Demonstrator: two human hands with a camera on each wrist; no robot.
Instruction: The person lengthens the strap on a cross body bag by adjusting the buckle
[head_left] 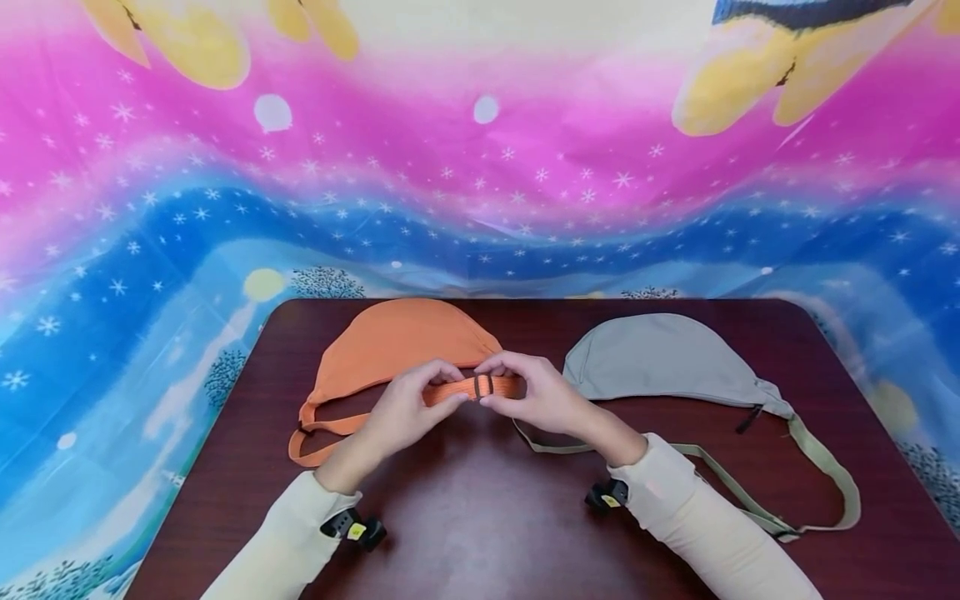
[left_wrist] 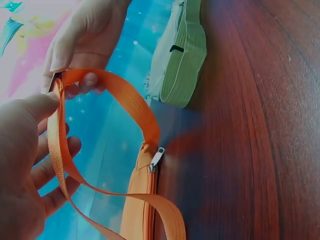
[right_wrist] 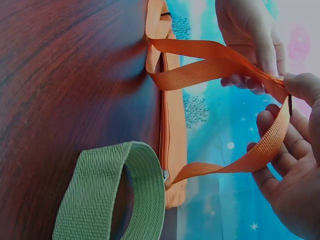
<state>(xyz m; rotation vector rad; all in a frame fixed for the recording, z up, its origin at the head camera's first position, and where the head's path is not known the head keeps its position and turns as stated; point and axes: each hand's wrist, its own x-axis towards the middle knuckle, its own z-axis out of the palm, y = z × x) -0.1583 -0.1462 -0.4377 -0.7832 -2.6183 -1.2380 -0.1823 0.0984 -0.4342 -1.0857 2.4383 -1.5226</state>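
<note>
An orange waist bag lies at the table's left back, its orange strap lifted off the wood in front of it. My left hand pinches the strap between thumb and fingers just left of a dark slide buckle. From the other side my right hand pinches strap and buckle with thumb and forefinger. The remaining fingers of both hands spread loosely behind the webbing. In the left wrist view a silver zipper pull shows at the bag's end, and two strap lengths loop down from the fingers.
To the right lies a grey waist bag with a black zipper pull. Its green strap curls over the right side of the dark wooden table. A printed pink and blue cloth hangs behind the table.
</note>
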